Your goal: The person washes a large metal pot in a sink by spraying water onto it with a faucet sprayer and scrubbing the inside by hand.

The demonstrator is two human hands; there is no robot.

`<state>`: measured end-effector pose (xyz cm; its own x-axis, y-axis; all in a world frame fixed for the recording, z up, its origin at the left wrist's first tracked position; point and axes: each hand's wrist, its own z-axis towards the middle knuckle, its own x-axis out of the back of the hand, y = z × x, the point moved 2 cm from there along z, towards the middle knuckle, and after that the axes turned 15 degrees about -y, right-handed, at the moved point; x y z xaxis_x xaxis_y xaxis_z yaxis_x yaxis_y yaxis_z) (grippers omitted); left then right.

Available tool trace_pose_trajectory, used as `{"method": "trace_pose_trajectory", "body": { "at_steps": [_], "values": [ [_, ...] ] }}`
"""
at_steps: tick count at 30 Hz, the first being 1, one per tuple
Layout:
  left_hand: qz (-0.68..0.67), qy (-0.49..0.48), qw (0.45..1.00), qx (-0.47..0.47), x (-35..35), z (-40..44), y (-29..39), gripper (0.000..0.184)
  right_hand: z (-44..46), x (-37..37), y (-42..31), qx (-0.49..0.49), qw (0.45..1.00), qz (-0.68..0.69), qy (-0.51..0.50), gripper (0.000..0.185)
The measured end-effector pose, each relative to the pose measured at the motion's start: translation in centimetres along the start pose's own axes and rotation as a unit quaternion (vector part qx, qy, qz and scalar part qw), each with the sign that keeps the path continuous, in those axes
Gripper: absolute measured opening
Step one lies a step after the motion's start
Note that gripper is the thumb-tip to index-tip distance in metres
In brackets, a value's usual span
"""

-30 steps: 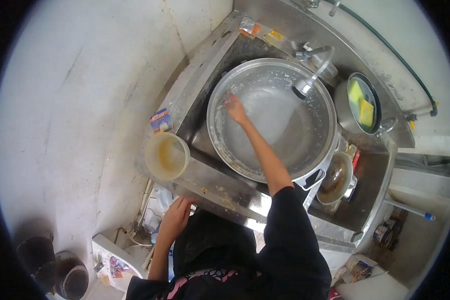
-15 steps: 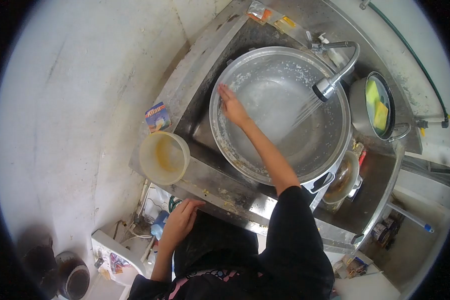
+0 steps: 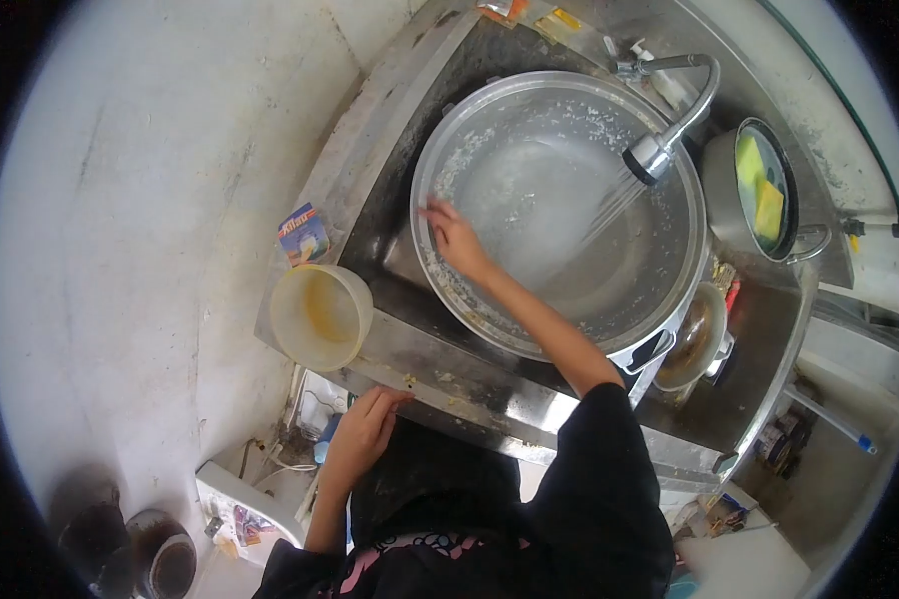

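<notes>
Though metallic, round pot white-flecked.

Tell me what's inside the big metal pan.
Water and white bits; the faucet sprays in. The right hand and forearm hide part of the pan's inside.

The blue packet is labelled "Kilau"

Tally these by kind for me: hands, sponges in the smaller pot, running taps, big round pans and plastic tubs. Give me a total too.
Hands: 2 (right hand, left hand)
Sponges: 2 (upper sponge, lower sponge)
Running taps: 1 (tap)
Big round pans: 1 (big pan)
Plastic tubs: 1 (tub)
Total: 7
</notes>
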<state>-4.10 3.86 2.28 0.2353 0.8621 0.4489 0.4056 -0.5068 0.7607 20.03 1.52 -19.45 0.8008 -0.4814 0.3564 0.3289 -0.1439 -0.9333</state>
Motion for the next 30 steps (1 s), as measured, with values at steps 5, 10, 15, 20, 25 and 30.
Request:
{"method": "trace_pose_trajectory", "body": {
  "at_steps": [5, 10, 15, 20, 25, 30],
  "values": [
    [0.007, -0.015, 1.0, -0.008, -0.2, 0.3, -0.2, 0.018, -5.5, 2.0, -2.7, 0.052, 0.969, -0.062, -0.233, 0.037],
    [-0.009, -0.046, 0.999, 0.007, -0.5, 0.5, -0.3, 0.023, -4.7, 3.4, -2.4, -0.004, 0.959, 0.027, -0.281, 0.031],
    [0.012, -0.053, 0.998, 0.009, -0.3, 0.6, 0.0, 0.023, -5.7, 1.4, -3.6, 0.091, 0.983, -0.077, -0.139, 0.03],
    [0.024, -0.014, 1.0, -0.007, -0.4, 0.2, -0.5, 0.02, -9.5, 4.8, -5.4, 0.068, 0.919, -0.125, -0.368, 0.026],
    [0.019, -0.017, 1.0, -0.012, -0.5, 0.2, -0.9, 0.02, -8.2, 4.6, -5.6, -0.063, 0.953, -0.022, -0.296, 0.024],
    [0.014, -0.014, 1.0, -0.003, -0.4, 0.1, -0.7, 0.019, -11.2, 4.2, -7.1, 0.068, 0.963, -0.106, -0.237, 0.023]
  ]
}}
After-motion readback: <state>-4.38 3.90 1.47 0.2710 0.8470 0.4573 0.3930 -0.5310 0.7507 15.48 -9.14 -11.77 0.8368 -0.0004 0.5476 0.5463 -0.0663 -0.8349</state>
